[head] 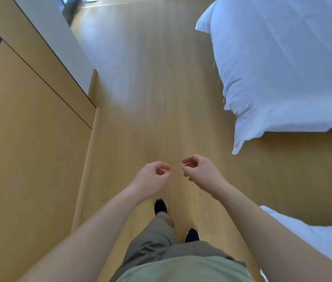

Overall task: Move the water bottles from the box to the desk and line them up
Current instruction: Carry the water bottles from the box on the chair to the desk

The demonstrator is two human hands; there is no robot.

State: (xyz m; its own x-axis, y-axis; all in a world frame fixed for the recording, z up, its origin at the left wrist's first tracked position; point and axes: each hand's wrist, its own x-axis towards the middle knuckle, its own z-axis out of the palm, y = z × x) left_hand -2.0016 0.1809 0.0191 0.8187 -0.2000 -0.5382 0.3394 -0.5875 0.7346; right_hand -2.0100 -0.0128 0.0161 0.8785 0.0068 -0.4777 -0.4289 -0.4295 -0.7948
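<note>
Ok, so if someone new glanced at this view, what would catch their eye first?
Probably the two bare hands, left hand and right hand, held out mid-frame over the wooden floor, fingers loosely curled and holding nothing. Next, the white bedding filling the upper right, and the wood-panelled cabinet along the left. No bottles, box or desk show.

Pale wooden floor point(161, 98) bears two black shoes point(160, 206), beds alongside.

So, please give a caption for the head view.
Empty left hand and right hand above wooden floor, beside white bed.
</note>
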